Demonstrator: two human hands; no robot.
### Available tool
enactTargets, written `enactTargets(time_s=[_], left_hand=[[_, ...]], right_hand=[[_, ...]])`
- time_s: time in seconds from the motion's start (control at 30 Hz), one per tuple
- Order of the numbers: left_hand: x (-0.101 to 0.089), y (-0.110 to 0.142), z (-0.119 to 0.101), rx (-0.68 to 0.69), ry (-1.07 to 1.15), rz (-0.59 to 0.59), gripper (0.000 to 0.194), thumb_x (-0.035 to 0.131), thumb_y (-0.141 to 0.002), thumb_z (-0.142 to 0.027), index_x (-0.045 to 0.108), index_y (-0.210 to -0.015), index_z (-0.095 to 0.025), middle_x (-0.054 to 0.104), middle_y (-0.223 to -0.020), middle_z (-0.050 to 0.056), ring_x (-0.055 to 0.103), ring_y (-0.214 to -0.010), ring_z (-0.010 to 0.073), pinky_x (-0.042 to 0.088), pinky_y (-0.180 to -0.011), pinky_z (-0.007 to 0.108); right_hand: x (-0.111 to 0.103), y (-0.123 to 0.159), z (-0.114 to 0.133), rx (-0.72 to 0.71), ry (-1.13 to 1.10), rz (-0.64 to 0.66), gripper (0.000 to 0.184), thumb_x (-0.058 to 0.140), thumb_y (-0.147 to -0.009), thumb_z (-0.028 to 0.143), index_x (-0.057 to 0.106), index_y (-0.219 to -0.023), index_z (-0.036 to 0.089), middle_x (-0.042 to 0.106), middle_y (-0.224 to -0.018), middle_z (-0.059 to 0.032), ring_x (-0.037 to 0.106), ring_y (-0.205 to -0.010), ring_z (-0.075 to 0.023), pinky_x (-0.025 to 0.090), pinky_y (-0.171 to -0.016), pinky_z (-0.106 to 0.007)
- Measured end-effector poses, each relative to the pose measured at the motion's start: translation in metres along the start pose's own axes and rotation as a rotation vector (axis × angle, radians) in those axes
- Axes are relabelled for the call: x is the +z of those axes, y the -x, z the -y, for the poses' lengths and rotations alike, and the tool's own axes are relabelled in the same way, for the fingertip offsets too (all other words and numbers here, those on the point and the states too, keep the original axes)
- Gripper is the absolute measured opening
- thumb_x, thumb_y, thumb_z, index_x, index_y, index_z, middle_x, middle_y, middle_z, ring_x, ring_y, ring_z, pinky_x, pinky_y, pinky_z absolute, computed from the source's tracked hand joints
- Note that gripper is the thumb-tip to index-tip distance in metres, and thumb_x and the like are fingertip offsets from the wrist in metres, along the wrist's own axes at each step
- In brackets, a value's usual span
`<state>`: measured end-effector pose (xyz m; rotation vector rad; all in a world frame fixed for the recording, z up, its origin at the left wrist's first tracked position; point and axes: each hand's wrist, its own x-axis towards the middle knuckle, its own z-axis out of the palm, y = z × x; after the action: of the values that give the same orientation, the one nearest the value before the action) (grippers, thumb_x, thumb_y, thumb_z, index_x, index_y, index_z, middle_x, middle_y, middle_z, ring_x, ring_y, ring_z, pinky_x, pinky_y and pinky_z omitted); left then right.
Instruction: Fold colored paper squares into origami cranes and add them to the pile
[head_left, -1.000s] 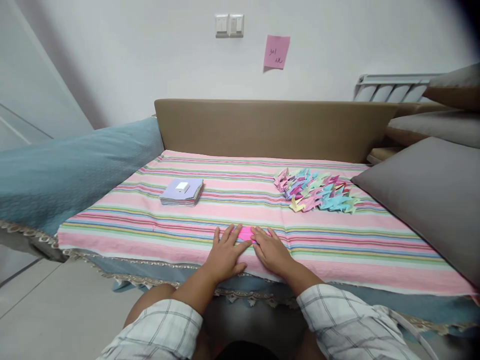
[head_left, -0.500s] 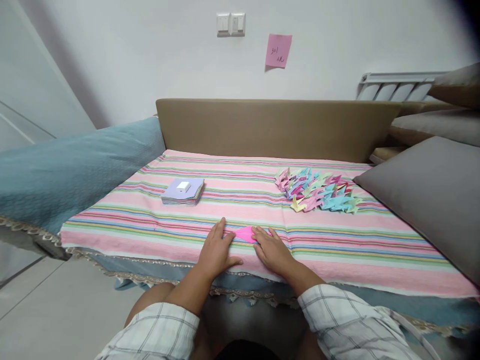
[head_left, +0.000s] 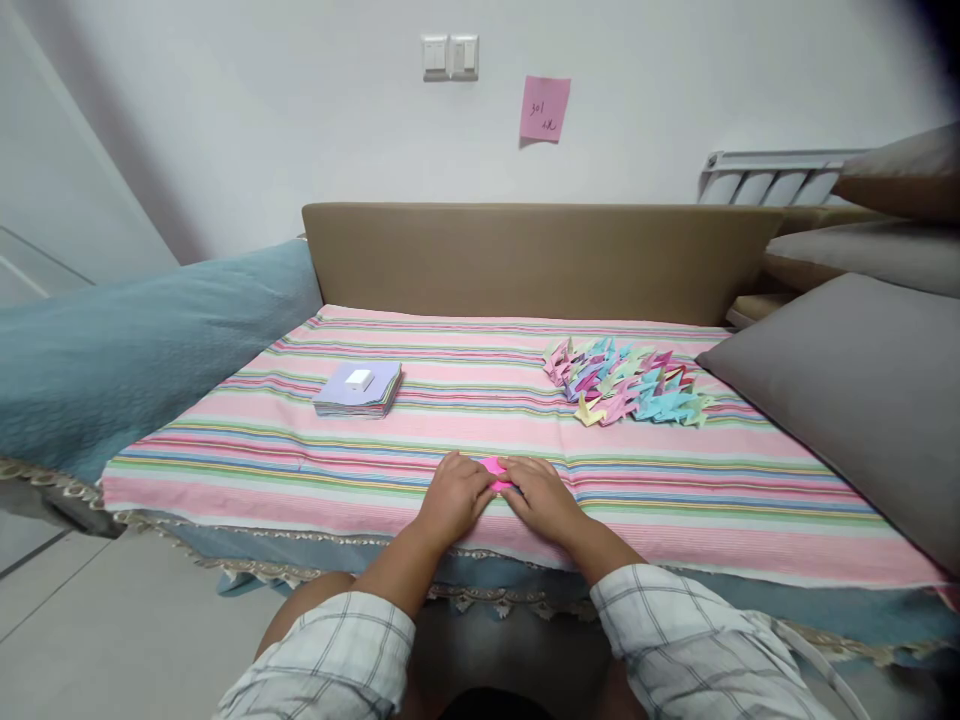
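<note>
A small bright pink folded paper (head_left: 493, 466) lies on the striped cloth near the front edge, largely covered by my fingers. My left hand (head_left: 454, 497) bends over its left side, thumb and fingers pressed on the paper. From the right, my right hand (head_left: 543, 498) holds the other side, its thumb near the left thumb. The paper's exact shape under the fingers is hidden. Beyond my right hand, a cluster of folded paper cranes (head_left: 630, 385) in many colours rests on the cloth.
Left of centre sits a stack of coloured paper sheets (head_left: 352, 400) with a small white block (head_left: 359, 380) on top. A grey cushion (head_left: 840, 390) stands at the right. A brown backrest (head_left: 540, 262) runs along the back, and a blue armrest (head_left: 165, 345) is on the left.
My left hand has moved right, from beside the paper's pointed left end onto the paper, and its fingers have drawn in. The right hand stays at the right side. The view has shifted slightly.
</note>
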<state>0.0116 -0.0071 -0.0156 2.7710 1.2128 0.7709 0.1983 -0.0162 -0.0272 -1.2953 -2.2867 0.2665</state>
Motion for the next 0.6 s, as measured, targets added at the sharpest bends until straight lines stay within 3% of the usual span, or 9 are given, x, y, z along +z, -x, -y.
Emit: enactTargets(time_s=[0.17, 0.47, 0.6], left_hand=[[0.005, -0.007, 0.007, -0.049, 0.090, 0.060, 0.015, 0.057, -0.082, -0.032, 0.066, -0.080, -0.020, 0.066, -0.083, 0.004, 0.057, -0.084, 0.0182, 0.041, -0.082, 0.034], [0.001, -0.010, 0.005, -0.124, 0.085, 0.052, 0.015, 0.057, -0.081, -0.028, 0.062, -0.071, -0.018, 0.061, -0.076, 0.003, 0.055, -0.078, 0.0170, 0.041, -0.077, 0.031], [0.002, -0.013, 0.001, -0.181, 0.062, 0.019, 0.014, 0.056, -0.079, -0.025, 0.061, -0.068, -0.017, 0.059, -0.075, 0.004, 0.053, -0.076, 0.0171, 0.041, -0.075, 0.031]], right_hand=[[-0.001, -0.001, -0.004, 0.012, -0.063, -0.031, 0.015, 0.054, -0.084, 0.027, 0.063, -0.094, 0.021, 0.061, -0.120, -0.0066, 0.050, -0.115, -0.0195, 0.034, -0.098, -0.039], [-0.001, -0.003, -0.004, 0.041, -0.090, -0.063, 0.015, 0.050, -0.087, 0.028, 0.063, -0.084, 0.022, 0.063, -0.114, -0.0041, 0.051, -0.110, -0.0191, 0.036, -0.094, -0.037], [0.003, -0.005, -0.005, 0.129, -0.069, -0.117, 0.015, 0.053, -0.083, 0.029, 0.064, -0.078, 0.021, 0.059, -0.115, -0.0064, 0.048, -0.109, -0.0213, 0.036, -0.094, -0.037]])
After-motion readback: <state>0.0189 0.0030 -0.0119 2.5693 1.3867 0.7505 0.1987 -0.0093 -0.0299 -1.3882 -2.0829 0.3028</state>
